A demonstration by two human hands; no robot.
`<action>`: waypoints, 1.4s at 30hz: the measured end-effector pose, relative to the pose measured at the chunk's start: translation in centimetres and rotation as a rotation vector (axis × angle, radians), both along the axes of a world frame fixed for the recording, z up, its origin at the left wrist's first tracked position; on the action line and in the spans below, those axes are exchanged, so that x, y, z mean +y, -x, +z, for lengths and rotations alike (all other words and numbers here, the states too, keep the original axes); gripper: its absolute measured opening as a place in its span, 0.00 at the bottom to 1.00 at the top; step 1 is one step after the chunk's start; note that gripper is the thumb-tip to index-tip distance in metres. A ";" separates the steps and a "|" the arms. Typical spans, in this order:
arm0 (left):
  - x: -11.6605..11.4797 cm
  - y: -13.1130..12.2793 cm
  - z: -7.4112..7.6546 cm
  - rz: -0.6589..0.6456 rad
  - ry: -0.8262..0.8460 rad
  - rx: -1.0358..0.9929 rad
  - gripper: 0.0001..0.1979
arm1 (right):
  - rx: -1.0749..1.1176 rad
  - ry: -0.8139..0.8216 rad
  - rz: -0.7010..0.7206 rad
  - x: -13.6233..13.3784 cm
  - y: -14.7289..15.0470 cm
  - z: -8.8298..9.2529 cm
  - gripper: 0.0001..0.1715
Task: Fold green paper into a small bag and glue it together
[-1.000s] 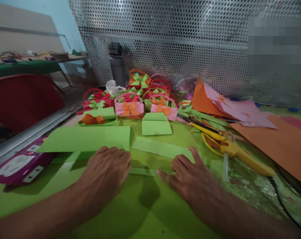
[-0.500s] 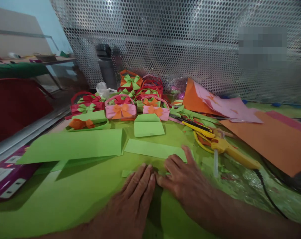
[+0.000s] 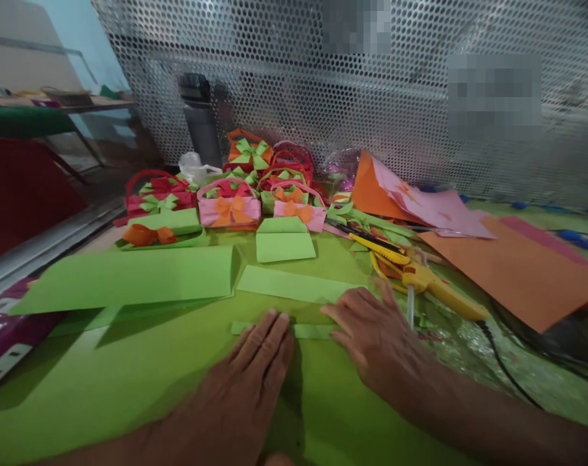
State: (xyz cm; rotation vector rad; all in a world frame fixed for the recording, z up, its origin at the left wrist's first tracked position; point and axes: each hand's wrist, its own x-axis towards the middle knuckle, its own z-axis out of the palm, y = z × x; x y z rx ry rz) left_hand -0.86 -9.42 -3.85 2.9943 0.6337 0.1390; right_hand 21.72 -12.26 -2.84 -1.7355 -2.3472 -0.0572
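A narrow green paper strip lies flat on the green table top. My left hand rests on its left part, palm down, fingers stretched out side by side. My right hand is at the strip's right part, thumb and index finger apart, the other fingers partly bent; the strip's right end is hidden under it. Just beyond the hands lies a wider green paper strip. Behind that stands a small folded green paper piece.
Small paper baskets with bows stand at the back, near a dark bottle. A large folded green sheet lies left. On the right are a yellow glue gun, a yellow cutter and an orange sheet.
My right hand has moved right, away from my left hand, and more of the narrow strip shows between them. The whole view has shifted slightly.
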 end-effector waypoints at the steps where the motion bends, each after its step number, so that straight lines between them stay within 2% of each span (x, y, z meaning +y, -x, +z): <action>1: 0.1 0.1 0.0 -0.005 -0.007 -0.011 0.43 | 0.029 0.026 -0.023 0.1 -0.1 0.0 0.16; 6: 1.0 0.6 -0.1 -0.054 0.019 0.025 0.41 | 0.099 0.088 -0.023 0.1 -0.4 0.2 0.12; 11: 2.0 0.9 -0.4 -0.049 -0.002 0.035 0.47 | 0.074 0.052 0.047 -0.3 -0.6 0.3 0.11; 17: 1.9 1.1 -0.7 -0.121 -0.099 0.006 0.49 | 0.214 0.243 -0.029 1.1 -1.0 0.8 0.04; 22: 1.8 1.0 -0.5 -0.079 -0.047 0.007 0.51 | 0.260 0.364 -0.092 2.5 -0.2 1.8 0.04; 26: 1.9 1.0 -0.8 -0.080 0.015 0.013 0.48 | 0.261 0.453 -0.097 3.3 0.6 2.2 0.05; 28: 2.0 1.0 -1.1 -0.089 0.019 0.039 0.48 | 0.238 0.452 -0.077 3.5 0.7 2.1 0.04; 32: 2.1 0.9 -2.1 -0.071 -0.006 0.050 0.48 | 0.182 0.391 -0.026 3.5 0.3 1.6 0.11; 35: 2.2 1.0 -2.7 -0.053 -0.022 0.045 0.49 | 0.143 0.399 0.000 3.5 0.0 1.7 0.07; 38: 2.1 1.1 -2.5 -0.052 -0.047 0.045 0.49 | 0.130 0.413 0.003 3.6 0.0 2.1 0.06; 42: 1.8 0.9 -1.5 -0.066 -0.035 0.035 0.52 | 0.153 0.429 0.008 4.2 0.3 2.2 0.07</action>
